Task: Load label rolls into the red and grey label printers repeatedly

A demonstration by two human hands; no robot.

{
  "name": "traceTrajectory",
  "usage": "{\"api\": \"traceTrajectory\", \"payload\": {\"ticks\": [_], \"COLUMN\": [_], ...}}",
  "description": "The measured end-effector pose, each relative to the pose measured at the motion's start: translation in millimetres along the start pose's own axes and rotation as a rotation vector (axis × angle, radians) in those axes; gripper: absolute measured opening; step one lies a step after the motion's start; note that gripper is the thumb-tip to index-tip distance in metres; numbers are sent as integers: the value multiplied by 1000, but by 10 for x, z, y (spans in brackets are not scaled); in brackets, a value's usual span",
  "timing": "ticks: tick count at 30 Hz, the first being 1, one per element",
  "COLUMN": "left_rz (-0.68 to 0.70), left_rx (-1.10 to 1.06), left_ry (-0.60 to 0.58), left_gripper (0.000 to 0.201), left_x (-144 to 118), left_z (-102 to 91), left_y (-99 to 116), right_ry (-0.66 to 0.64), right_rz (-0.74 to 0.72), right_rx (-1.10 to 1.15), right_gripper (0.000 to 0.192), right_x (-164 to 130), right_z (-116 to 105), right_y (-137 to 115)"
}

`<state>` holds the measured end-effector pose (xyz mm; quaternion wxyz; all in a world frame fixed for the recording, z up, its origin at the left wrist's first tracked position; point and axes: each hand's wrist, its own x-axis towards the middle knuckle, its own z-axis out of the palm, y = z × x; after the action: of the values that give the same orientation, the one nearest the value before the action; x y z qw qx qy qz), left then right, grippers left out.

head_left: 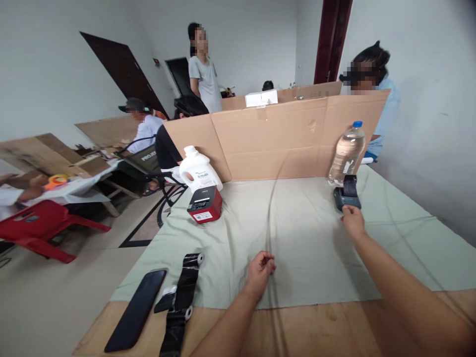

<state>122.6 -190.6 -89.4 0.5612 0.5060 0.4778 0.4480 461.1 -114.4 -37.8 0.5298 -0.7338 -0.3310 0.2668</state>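
Note:
My right hand (352, 220) reaches to the far right of the cloth-covered table. Its thumb and fingers pinch the near edge of a small black portable printer (348, 199), which has a dark strip (350, 185) standing up from its top. Just behind it stands a large clear water bottle (348, 153) with a blue cap. Over the middle of the cloth, my left hand (260, 272) is loosely closed, its fingers curled in with nothing visible in them. A red and black box-shaped printer (205, 204) sits at the back left, in front of a white jug (199, 171).
Rolls with black wrapping (187, 280) and a dark phone (137, 310) lie at the left front. A cardboard screen (275, 136) borders the table's back. Blurred dark cords (269, 238) cross the view. Other people sit or stand beyond; a red chair (44, 228) is at left.

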Motion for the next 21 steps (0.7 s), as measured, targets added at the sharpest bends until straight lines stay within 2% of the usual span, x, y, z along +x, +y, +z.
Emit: {"api": "traceTrajectory", "payload": {"ticks": [3,6,8,10,12,13,14,17,19,21], "left_rz": [55,206,267,236,187,191,213,380,311,132], "left_rx": [135,448,661,786,809,807,808,967,1157,1253], "left_ry": [-13,-61,-137,-268,-353,-336,-272,130,385,587], "left_gripper": [16,13,17,19,19,17,16,26,39,59], "left_x": [-19,-144,-256,-312,-236,-134,9,601,1016,1353], "left_z": [22,58,68,19,-131,-251,-397,-935,-1295,-1592], "left_y": [14,91,144,192,272,341,438,871,1189,1421], "right_ry": [-120,-285,-358,-440,-519,-545,-558,-562,-574,-594], "right_rz": [-22,-48,-98,-236,-381,-425,-440,-439,-443,-453], "right_rx": [98,159,166,103,13,-25,-46,-74,-89,-106], "right_gripper": [33,28,27,25,24,24,24,24,23,22], "right_x": [-594,-1187,-1460,-1600,-1639,-1636,-1628,-1610,-1613,-1621], "right_z": [493,896,1031,1076,1076,1072,1070,1079,1091,1098], "right_y": [31,103,165,229,284,304,320,338,333,323]}}
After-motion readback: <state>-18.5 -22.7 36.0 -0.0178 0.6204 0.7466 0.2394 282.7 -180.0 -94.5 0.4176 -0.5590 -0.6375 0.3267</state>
